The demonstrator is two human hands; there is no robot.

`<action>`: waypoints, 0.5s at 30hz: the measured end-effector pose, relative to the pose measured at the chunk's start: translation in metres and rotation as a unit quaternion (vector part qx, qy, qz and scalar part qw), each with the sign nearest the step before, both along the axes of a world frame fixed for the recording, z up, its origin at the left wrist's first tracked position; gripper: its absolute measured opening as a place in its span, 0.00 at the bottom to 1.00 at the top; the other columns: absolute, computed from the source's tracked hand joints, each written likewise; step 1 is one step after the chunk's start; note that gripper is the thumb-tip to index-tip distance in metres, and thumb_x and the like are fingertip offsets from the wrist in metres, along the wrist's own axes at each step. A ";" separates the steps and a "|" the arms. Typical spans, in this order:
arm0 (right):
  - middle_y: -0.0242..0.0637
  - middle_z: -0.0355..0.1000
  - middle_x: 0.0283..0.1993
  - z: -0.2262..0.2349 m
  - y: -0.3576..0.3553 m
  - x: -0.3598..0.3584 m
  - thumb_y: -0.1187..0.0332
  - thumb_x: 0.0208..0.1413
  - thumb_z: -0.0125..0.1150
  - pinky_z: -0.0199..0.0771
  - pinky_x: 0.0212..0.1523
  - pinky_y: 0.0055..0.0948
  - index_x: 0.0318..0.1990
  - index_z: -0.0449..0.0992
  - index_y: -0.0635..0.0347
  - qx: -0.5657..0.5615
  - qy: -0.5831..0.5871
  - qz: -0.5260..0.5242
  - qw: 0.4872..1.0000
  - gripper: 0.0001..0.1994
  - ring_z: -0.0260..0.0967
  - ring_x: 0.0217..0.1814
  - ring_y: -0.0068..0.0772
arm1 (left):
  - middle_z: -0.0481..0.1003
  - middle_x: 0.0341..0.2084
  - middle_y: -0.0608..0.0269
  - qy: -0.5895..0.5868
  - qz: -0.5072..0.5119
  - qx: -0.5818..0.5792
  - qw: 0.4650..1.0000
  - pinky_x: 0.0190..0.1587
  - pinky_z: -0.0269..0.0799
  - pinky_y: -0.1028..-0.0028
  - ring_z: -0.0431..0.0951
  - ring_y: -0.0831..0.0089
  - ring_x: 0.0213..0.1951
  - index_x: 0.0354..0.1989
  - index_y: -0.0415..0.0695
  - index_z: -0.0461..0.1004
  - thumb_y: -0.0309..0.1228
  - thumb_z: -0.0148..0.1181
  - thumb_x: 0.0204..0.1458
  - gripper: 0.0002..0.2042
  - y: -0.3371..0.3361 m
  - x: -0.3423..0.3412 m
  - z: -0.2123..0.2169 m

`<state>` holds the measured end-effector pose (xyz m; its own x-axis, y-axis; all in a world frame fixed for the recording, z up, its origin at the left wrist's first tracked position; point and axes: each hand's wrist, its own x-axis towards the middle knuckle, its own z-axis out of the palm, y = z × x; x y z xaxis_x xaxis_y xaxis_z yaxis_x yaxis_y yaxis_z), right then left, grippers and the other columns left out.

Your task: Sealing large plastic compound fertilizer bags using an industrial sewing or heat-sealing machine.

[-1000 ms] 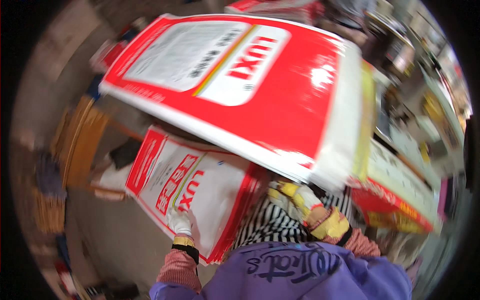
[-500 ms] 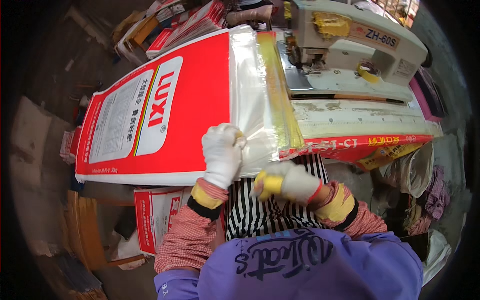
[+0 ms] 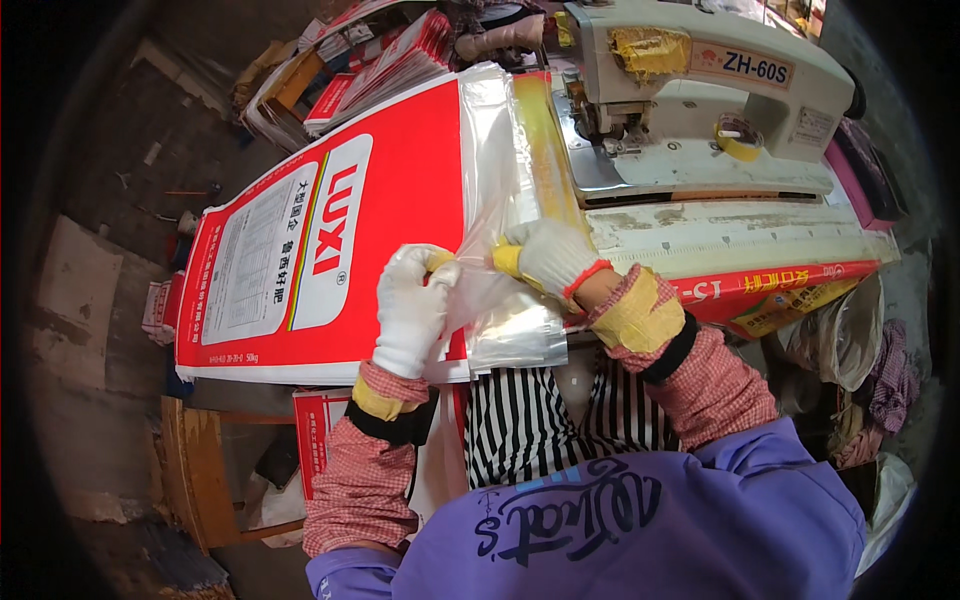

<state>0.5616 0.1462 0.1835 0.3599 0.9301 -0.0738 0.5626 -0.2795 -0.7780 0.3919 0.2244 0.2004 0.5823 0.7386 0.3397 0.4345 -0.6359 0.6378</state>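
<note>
A stack of large red and white woven sacks (image 3: 415, 180) lies in front of me, with clear plastic liners (image 3: 520, 335) sticking out of the open ends on the right. My left hand (image 3: 412, 312), in a white glove, is closed in a pinch on the top liner by the sack's edge. Facing it, my right hand (image 3: 552, 258), gloved with yellow tape around the fingers, grips the same liner farther right. Between the two hands the film is drawn up in folds. Its exact grip under the fingertips is partly hidden.
A white industrial sewing machine (image 3: 700, 100) stands at the right, with a roll of yellow tape (image 3: 738, 138) on its bed. A ruler-marked work surface (image 3: 730, 232) runs below it. More folded sacks (image 3: 390, 65) are piled at the far left, beside a wooden stool (image 3: 190, 470) lower down.
My right hand has moved up and forward from near my lap onto the liner. My left hand has shifted slightly left and down, and the liner is now lifted between both hands.
</note>
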 end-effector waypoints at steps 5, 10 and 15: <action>0.42 0.74 0.28 0.001 -0.023 0.015 0.55 0.48 0.54 0.69 0.28 0.33 0.33 0.77 0.58 -0.154 -0.057 0.083 0.983 0.16 0.71 0.28 0.37 | 0.72 0.26 0.62 -0.102 0.075 -0.175 0.976 0.31 0.67 0.78 0.71 0.76 0.28 0.28 0.35 0.72 0.25 0.55 0.46 0.06 0.020 -0.010 0.020; 0.42 0.74 0.31 0.017 -0.010 0.020 0.52 0.48 0.58 0.70 0.34 0.27 0.40 0.74 0.61 0.147 0.007 -0.142 0.979 0.21 0.72 0.31 0.31 | 0.72 0.27 0.54 -0.033 -0.033 0.067 0.997 0.36 0.67 0.68 0.73 0.61 0.30 0.27 0.38 0.72 0.25 0.55 0.42 0.05 0.010 -0.003 0.013; 0.46 0.72 0.29 -0.019 0.036 0.018 0.43 0.44 0.58 0.69 0.36 0.30 0.41 0.73 0.62 0.030 0.468 -0.165 0.868 0.29 0.69 0.31 0.37 | 0.72 0.22 0.59 0.082 -0.131 0.227 0.961 0.34 0.67 0.65 0.72 0.60 0.29 0.19 0.42 0.72 0.28 0.58 0.39 0.04 0.006 0.010 0.004</action>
<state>0.5795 0.1819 0.1645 0.4161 0.8001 -0.4322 -0.4261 -0.2483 -0.8699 0.4017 0.2306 0.2041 0.8016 0.3563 0.4800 0.2929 -0.9341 0.2043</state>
